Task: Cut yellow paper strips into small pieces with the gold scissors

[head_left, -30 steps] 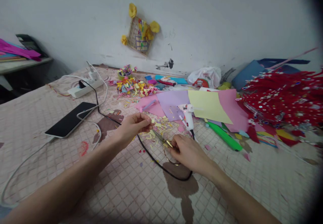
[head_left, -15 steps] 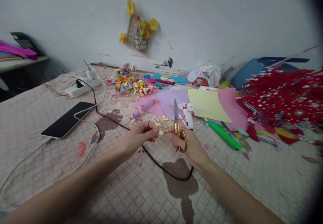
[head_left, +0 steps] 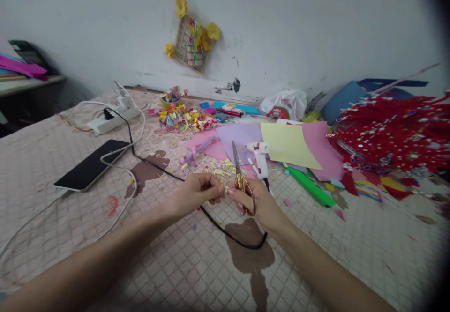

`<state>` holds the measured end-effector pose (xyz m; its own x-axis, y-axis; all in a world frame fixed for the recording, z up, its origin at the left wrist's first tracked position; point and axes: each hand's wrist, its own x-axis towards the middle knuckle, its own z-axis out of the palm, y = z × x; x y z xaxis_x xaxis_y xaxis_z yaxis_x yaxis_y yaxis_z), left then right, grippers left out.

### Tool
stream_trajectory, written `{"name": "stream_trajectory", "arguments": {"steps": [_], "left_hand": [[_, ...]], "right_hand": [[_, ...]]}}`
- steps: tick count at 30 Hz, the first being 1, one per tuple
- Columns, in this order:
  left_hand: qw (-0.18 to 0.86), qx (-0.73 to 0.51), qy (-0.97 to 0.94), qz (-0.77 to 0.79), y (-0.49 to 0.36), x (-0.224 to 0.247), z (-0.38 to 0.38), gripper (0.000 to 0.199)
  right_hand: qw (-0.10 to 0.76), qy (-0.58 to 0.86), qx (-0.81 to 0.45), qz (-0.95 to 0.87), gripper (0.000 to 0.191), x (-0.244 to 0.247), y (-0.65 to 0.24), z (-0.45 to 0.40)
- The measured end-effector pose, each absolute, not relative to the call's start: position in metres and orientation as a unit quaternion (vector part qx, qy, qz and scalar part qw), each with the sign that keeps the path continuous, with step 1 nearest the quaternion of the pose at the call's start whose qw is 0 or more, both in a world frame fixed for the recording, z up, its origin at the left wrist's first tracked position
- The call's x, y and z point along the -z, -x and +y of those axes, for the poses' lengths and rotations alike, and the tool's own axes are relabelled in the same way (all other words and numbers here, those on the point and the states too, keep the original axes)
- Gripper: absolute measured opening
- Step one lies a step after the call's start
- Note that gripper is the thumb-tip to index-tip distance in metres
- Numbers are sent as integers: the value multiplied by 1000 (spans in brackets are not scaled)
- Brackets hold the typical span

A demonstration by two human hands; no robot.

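My left hand (head_left: 200, 191) pinches a small piece of pale yellow paper (head_left: 226, 190), mostly hidden by the fingertips. My right hand (head_left: 258, 201) holds gold-handled scissors (head_left: 240, 174), their blades pointing up and away from me, while its thumb and forefinger touch the same paper. The two hands almost meet. Just beyond them lie small yellow paper scraps (head_left: 220, 169). A white glue gun (head_left: 259, 157) rests behind the right hand, its black cord (head_left: 225, 234) looping under both hands.
Coloured paper sheets (head_left: 288, 145) lie beyond the hands, with a green cutter-like tool (head_left: 311, 188) at right. A heap of paper bits (head_left: 186, 117) sits at the back. At left are a phone (head_left: 92, 164) and a power strip (head_left: 112, 120). Red beaded strands (head_left: 393, 134) fill the right side.
My hands have come closer together, and the right fingertips now meet the paper at the left fingertips. The scissors have tilted further left.
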<state>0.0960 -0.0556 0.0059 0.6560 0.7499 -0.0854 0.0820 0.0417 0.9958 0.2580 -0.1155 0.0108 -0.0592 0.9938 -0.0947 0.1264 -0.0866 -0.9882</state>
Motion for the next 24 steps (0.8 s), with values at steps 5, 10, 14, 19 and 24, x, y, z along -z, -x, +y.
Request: {"name": "stream_trajectory", "arguments": {"steps": [5,10,14,19,24], "left_hand": [[666,-231,-639,306,-95,-6,-55,23],[680,-215,-640,288,-94,-9,-53,21],[692,-187,-628,303,-93,-10,-53,21],[712,-191,-599,312,-93,-7,-52,22],[718,-181,-604,293,-92,-6,-51,23]], "right_hand": [[423,540,-502,-528,19,-10,-261,-115],[393,527,-526,-540,17,-12,-264,-114],[398,536,-517,-536,16,-10,-263,-114],[409,527,-518,-534,21,-6,-262,-113],[408,530,-513,-538,19,-6,-261,-113]]}}
